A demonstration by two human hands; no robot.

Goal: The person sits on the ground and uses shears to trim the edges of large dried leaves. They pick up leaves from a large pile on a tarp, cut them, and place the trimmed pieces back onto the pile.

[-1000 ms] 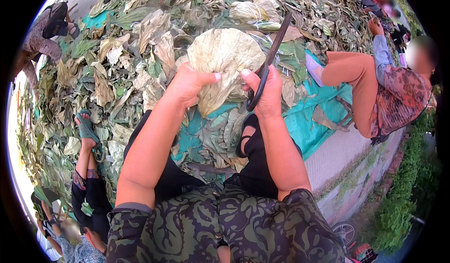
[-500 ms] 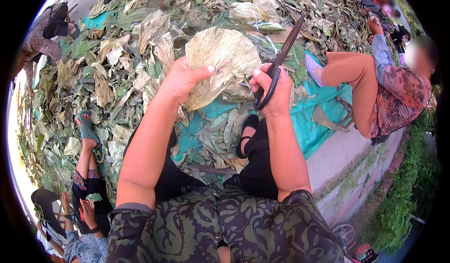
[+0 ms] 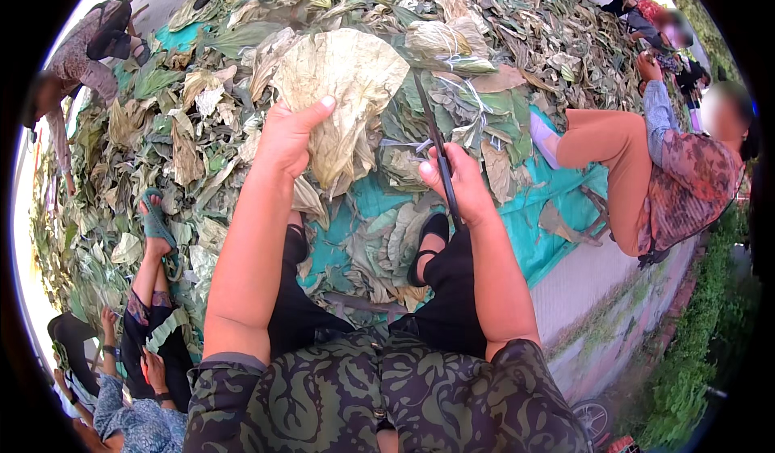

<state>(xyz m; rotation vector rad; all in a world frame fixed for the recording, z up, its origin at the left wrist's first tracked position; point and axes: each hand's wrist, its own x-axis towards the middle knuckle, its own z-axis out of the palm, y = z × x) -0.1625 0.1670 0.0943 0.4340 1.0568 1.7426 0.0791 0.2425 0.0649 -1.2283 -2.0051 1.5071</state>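
A large, pale tan dried leaf [image 3: 343,90] is pinched at its left side by my left hand [image 3: 291,134], thumb lying on top. Its upper edge is rounded and its lower part narrows in folds. Dark scissors [image 3: 436,134] are in my right hand [image 3: 462,180], seen nearly edge-on, with the blades pointing up past the leaf's right edge. Blades and leaf look apart, though the gap is hard to judge. Below and between my hands, greyish flat leaves [image 3: 386,239] lie in a stack by my feet.
Dried leaves [image 3: 173,146] cover the ground widely. A tied leaf bundle [image 3: 452,43] lies ahead, and a greener tied bundle [image 3: 460,102] nearer. Teal sheeting [image 3: 533,235] shows at right. A seated person [image 3: 686,162] is close on the right; other people sit left and far right.
My left hand has carried the leaf up and to the left. My right hand has moved slightly down and left, turning the scissors more upright and edge-on, away from the leaf.
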